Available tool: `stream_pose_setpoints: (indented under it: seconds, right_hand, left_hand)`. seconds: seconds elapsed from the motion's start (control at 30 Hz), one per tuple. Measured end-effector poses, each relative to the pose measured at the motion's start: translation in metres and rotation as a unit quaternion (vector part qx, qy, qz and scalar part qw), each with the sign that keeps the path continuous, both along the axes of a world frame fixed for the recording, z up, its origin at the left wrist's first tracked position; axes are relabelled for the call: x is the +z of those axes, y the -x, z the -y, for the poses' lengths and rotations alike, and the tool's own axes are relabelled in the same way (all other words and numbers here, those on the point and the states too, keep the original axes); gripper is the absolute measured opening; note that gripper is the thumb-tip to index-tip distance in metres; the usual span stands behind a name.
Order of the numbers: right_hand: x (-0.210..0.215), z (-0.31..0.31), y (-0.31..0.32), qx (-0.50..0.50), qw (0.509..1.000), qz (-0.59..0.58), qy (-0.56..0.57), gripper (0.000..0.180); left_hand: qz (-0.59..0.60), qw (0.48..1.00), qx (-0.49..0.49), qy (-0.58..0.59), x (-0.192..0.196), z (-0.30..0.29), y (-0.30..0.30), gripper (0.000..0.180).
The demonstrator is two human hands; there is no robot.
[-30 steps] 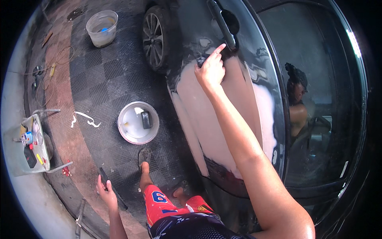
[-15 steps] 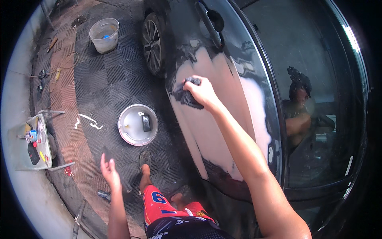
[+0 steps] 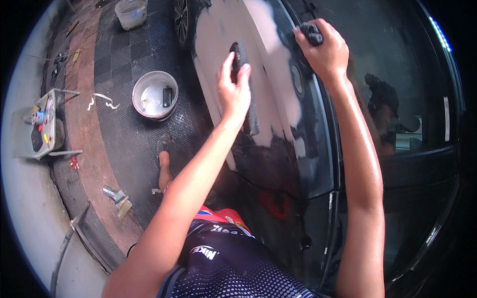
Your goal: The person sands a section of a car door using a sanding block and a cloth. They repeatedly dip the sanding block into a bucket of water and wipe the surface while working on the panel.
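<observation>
1. The left hand (image 3: 233, 92) is now up on the car door (image 3: 278, 149), no longer hanging near the floor.
2. Its fingers are pinching a dark sanding block (image 3: 240, 57) against the pale primer; it is looking light and stiff, best gripped along its edges.
3. The right hand (image 3: 325, 49) is closing its fingers around a dark pad (image 3: 312, 34), seemingly soft.

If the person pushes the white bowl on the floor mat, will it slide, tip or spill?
The white bowl looks wide and low, so tipping seems unlikely. The textured floor mat would probably resist sliding. The dark object inside might shift.
</observation>
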State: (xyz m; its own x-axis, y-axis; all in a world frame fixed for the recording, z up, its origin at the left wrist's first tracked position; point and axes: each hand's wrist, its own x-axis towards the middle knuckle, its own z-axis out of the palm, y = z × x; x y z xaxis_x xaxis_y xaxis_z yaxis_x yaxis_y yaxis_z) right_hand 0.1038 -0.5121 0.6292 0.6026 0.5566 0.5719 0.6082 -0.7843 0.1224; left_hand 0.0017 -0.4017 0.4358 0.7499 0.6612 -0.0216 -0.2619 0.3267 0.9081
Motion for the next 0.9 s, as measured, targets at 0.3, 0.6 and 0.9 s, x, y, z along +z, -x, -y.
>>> stream_pose_setpoints:
  seconds: [0.3, 0.6, 0.9]
  right_hand:
    - [-0.039, 0.055, 0.024, 0.131, 0.978, 0.162, 0.022, 0.03]
    - [-0.043, 0.062, 0.024, 0.129, 0.977, 0.169, 0.029, 0.031]
    - [-0.042, 0.058, 0.023, 0.127, 0.974, 0.178, 0.062, 0.03]
  left_hand:
    - [-0.081, 0.956, 0.157, -0.235, 0.027, 0.086, 0.0, 0.048]
    - [-0.02, 0.965, 0.101, -0.241, 0.021, 0.156, 0.1, 0.044]
    - [-0.133, 0.941, 0.213, -0.228, 0.019, 0.066, -0.048, 0.05]
